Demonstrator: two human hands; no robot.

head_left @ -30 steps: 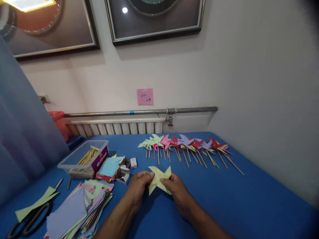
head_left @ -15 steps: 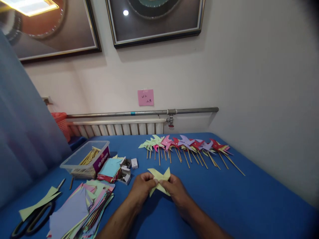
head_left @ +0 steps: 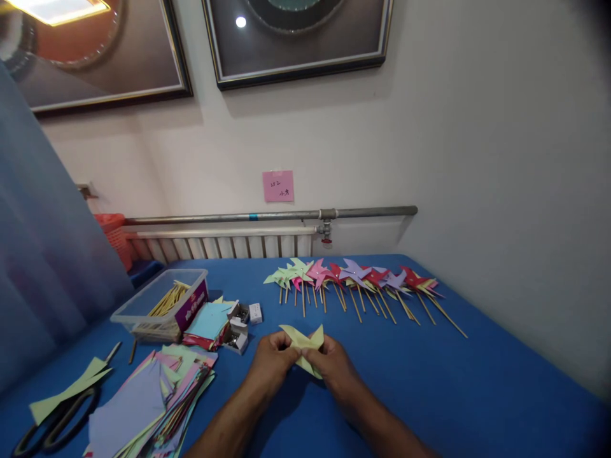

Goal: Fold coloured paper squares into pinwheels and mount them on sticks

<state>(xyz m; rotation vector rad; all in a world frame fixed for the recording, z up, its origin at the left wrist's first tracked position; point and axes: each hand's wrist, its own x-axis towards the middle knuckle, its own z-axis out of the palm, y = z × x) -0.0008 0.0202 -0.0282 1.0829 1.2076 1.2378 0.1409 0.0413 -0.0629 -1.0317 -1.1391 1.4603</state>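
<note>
Scissors (head_left: 61, 415): laid at the far left, dark handles toward the near edge, a pale green paper strip (head_left: 67, 393) resting across them.
Paper pile (head_left: 128, 397): fanned out near the left forearm, a lilac sheet uppermost.
Clear tub (head_left: 191, 310): placed behind the pile, with wooden sticks (head_left: 169, 298) held inside.
Small boxes (head_left: 237, 337): set beside the light blue sheets (head_left: 210, 319), with metallic bits seen inside.
Left hand (head_left: 271, 362): clamped on the left side of the folded paper, thumb laid on top near the centre, fingers tucked beneath; the forearm is slanted in from the lower edge.
Pale yellow pinwheel (head_left: 310, 340): held between both hands just above the blue table (head_left: 477, 394), in front of the boxes and the row; its middle is partly covered by the thumbs, and no stick can be made out on it.
Step in hand: judged to be the pressing of the pinwheel's centre—both thumbs are brought together there.
Next move: even thumb pressure seems called for, with the blades left uncreased.
Right hand (head_left: 333, 364): clamped on the right side, its thumb pointed inward to meet the left one—the wrist angled in from the lower right.
Pinwheel row (head_left: 356, 270): laid out along the back, sticks pointed toward the near side.
</note>
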